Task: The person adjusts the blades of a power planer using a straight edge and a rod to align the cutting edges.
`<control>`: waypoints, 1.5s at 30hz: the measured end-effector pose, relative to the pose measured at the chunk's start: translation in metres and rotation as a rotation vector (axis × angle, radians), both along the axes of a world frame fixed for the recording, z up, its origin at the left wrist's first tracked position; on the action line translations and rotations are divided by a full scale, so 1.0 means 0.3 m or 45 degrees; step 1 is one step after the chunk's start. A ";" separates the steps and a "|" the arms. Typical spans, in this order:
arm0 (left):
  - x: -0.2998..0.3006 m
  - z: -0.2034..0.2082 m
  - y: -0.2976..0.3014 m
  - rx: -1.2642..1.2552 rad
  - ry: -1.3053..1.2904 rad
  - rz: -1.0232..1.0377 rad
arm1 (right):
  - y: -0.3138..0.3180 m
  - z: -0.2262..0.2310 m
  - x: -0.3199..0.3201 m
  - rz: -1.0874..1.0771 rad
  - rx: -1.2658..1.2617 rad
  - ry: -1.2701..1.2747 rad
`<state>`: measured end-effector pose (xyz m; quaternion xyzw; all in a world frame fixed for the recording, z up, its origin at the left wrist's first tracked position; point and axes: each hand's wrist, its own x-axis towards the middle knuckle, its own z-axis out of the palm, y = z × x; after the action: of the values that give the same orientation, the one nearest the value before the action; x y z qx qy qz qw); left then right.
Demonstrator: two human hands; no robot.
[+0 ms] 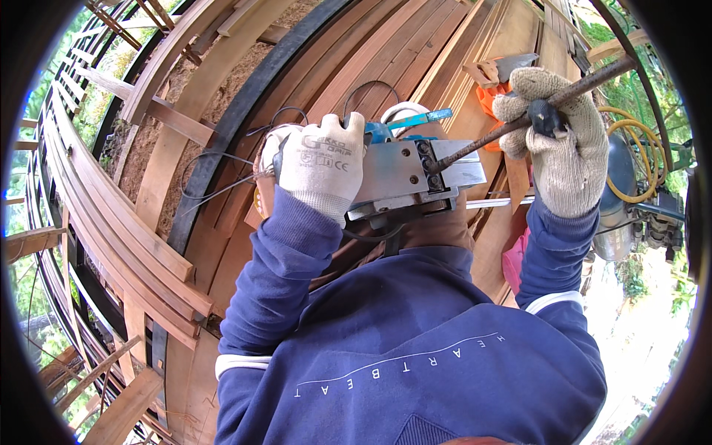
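Observation:
An electric hand planer (389,167) with a flat silver base and blue body rests in front of me, base turned up. My left hand (320,159), in a whitish knitted glove, is closed around the planer's left end. A long rusty metal rod (482,142) slants from the upper right down to the planer's blade slot (429,165), its lower end at the slot. My right hand (552,141), in a similar glove, is closed on that rod. Something dark (546,119) shows at the right thumb; I cannot tell what it is.
Long reddish-brown boards (348,55) lie beneath and beyond the planer. A stack of planks (119,215) is at the left, beside a black beam (211,159). An orange item (491,100) lies past the planer. A yellow hose (645,159) and a blue tank (620,174) are at right.

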<state>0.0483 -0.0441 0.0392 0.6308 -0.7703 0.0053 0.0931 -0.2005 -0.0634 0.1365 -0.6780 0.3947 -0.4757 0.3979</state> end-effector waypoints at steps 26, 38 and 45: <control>0.000 -0.001 -0.003 0.003 -0.027 0.004 | 0.001 -0.016 -0.018 0.049 0.077 -0.065; 0.002 -0.009 -0.003 -0.019 -0.018 0.007 | 0.001 -0.015 -0.031 0.126 0.059 -0.052; 0.002 -0.007 -0.003 -0.027 0.007 -0.004 | -0.003 -0.041 -0.039 0.092 -0.037 -0.051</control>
<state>0.0490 -0.0450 0.0372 0.6286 -0.7710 0.0115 0.1019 -0.2122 -0.0644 0.1243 -0.6879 0.3548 -0.4800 0.4129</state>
